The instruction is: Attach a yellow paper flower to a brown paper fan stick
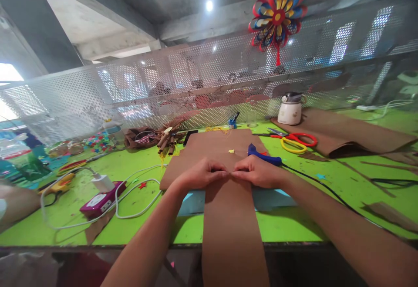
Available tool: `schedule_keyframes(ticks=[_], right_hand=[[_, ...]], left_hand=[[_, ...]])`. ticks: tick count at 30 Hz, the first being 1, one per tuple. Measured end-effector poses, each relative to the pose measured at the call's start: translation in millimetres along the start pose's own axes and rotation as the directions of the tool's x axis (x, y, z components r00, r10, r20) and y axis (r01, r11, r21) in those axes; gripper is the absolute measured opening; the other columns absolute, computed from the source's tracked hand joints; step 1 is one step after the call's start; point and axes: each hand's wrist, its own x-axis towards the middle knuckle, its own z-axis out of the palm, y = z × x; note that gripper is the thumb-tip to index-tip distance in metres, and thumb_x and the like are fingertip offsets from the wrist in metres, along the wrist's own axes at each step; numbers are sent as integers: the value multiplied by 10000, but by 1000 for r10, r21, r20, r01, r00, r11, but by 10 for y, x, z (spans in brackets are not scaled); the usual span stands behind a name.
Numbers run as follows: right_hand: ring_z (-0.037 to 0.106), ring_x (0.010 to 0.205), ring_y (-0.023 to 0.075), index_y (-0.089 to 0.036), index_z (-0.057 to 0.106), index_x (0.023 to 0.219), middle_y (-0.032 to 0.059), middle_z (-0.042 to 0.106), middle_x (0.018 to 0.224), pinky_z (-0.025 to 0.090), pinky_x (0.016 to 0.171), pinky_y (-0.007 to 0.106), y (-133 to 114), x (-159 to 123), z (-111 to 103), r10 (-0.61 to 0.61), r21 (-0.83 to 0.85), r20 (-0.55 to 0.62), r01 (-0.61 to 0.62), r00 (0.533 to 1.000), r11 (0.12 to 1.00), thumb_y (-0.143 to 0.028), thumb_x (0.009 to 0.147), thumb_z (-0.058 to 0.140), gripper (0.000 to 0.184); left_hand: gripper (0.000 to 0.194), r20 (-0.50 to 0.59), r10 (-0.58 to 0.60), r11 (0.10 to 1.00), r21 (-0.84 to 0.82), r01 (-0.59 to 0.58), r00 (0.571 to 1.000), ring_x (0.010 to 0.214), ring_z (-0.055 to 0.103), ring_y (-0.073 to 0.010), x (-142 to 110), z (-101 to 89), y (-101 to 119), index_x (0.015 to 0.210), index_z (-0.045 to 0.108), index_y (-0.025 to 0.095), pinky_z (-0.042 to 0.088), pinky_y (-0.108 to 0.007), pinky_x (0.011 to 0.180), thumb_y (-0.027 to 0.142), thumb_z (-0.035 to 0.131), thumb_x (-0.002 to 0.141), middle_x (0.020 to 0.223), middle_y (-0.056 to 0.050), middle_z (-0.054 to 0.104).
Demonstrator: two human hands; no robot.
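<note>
A long strip of brown kraft paper (233, 230) runs from the middle of the table down over its front edge. My left hand (207, 173) and my right hand (253, 171) meet over it, each pinching the paper between thumb and fingertips, close together at the centre. More brown paper (209, 143) lies flat beyond and under my hands. Pale blue sheets (192, 202) show beneath it. A blue hot glue gun (264, 156) rests just beyond my right hand, its black cord trailing to the right.
Red-handled scissors (302, 139) and yellow-handled scissors (293, 145) lie at the back right, near a white jug (290, 109) and folded brown paper (339, 132). To the left are a purple power strip (101, 200) with a white cable and paper rolls (167, 141). A perforated screen (183, 86) stands behind.
</note>
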Motion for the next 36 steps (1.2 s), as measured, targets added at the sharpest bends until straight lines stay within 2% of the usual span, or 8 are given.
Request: schedule_keyframes(ticks=[9,14,19,22,25,28,32,36], right_hand=[[439,387,74,-147,540,669,-23,518,493,283,394,198,-26,-51,-50,143,201,117,-164,983,966,-461,829,458,362],[493,373,80,-152,514,653,-34,512,447,309,387,179,32,-65,-117,186,247,86,-202,979,948,-475,809,496,360],[512,371,83,-148,524,666,-28,545,482,328,378,184,33,-78,-141,173,349,125,-206,977,914,-499,779,536,369],[553,429,101,-128,567,717,16,600,566,406,438,220,26,-84,-175,143,454,73,-160,987,877,-516,799,504,402],[587,586,113,-123,605,927,50,635,718,472,578,257,13,-77,-185,120,546,-124,-33,985,837,-470,813,518,375],[584,806,129,-200,556,1140,47,622,925,471,707,260,-38,-68,-132,34,561,-145,54,989,826,-359,751,639,429],[567,876,145,-197,629,1048,43,597,958,454,752,266,-121,-76,-48,-111,555,-31,110,993,825,-318,760,635,313],[555,809,141,-157,667,886,42,579,880,451,730,264,-161,-99,-67,-131,464,-59,143,990,874,-323,748,646,217]], left_hand=[[344,-57,-59,998,24,60,997,591,462,-98,-38,-36,-28,782,657,110,338,-198,536,417,505,811,652,-13,570],[306,14,-151,981,-123,152,988,524,435,-87,-105,-100,-133,958,626,142,325,-199,494,380,481,830,589,21,515],[256,46,-209,942,-258,214,977,473,415,-77,-118,-123,-130,883,625,124,308,-205,470,349,533,801,533,35,488],[261,23,-247,869,-436,232,969,476,404,-66,-128,-117,-121,889,611,118,307,-203,477,346,599,761,544,44,483],[272,-10,-212,713,-685,148,977,473,384,-53,-115,-66,-150,891,589,130,296,-192,474,314,672,710,541,56,454],[254,79,-137,568,-811,143,987,482,413,-55,-63,27,-171,896,578,146,314,-190,474,279,684,708,575,47,449],[199,186,-48,564,-806,181,981,518,443,-61,7,130,-151,855,589,125,342,-193,490,264,665,734,625,18,474],[237,205,-23,553,-813,183,979,534,451,-67,29,182,-123,876,596,130,359,-200,511,290,677,721,644,6,497]])
